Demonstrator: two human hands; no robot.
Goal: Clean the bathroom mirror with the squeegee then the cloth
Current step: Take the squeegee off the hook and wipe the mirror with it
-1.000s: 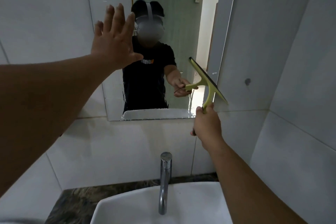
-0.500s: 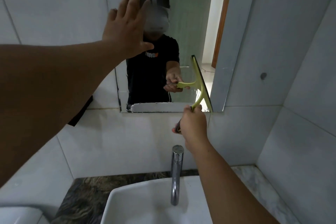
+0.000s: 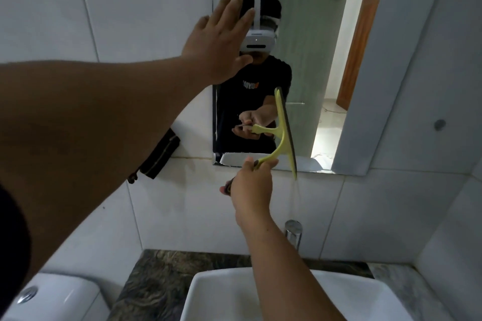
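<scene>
The left arm is reaching up and across from the lower left, and the left hand point(image 3: 219, 41) is lying flat against the upper left edge of the mirror point(image 3: 313, 60), fingers straight and slightly spread, holding nothing. Below that forearm, a dark cloth point(image 3: 161, 156) is hanging against the wall tiles point(image 3: 130, 8), left of the mirror's lower left corner.

The right arm is rising from the bottom edge over the sink point(image 3: 224, 294), and the right hand point(image 3: 250, 187) is curling its fingers around the dark grip of the squeegee point(image 3: 284, 135), just below the mirror's bottom edge. The yellow-green neck is emerging above the knuckles and slanting up to the right. The blade is standing nearly upright against the lower middle of the glass, its lower tip overhanging the bottom edge onto the tile. The tap point(image 3: 293, 236) is standing behind the right forearm.
</scene>
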